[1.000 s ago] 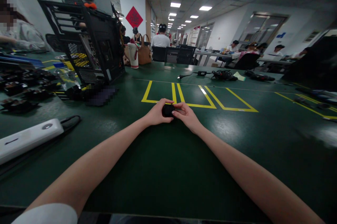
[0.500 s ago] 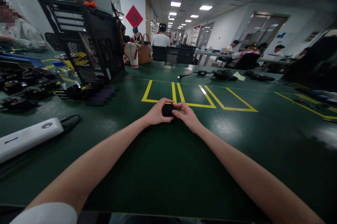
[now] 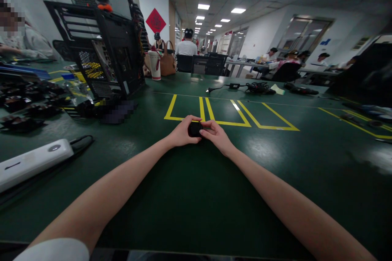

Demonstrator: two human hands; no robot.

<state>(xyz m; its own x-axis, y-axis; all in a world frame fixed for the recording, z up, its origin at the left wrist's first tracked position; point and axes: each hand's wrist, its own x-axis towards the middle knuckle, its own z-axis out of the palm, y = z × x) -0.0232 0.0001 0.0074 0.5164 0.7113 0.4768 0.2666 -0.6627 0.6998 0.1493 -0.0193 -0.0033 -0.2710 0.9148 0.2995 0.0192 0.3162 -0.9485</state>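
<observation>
Both my arms stretch forward over a dark green table [image 3: 196, 195]. My left hand [image 3: 181, 133] and my right hand [image 3: 216, 133] meet at a small black object [image 3: 194, 129] resting on the table, just in front of yellow tape lines [image 3: 214, 114]. The fingers of both hands are curled round it, one from each side. I cannot make out what the black object is.
A white power strip [image 3: 32, 163] with a black cable lies at the left. An open black computer case [image 3: 101, 54] stands at the back left beside trays of dark parts [image 3: 27, 105]. Cables and a charger [image 3: 248, 86] lie farther back. Other people sit at tables beyond.
</observation>
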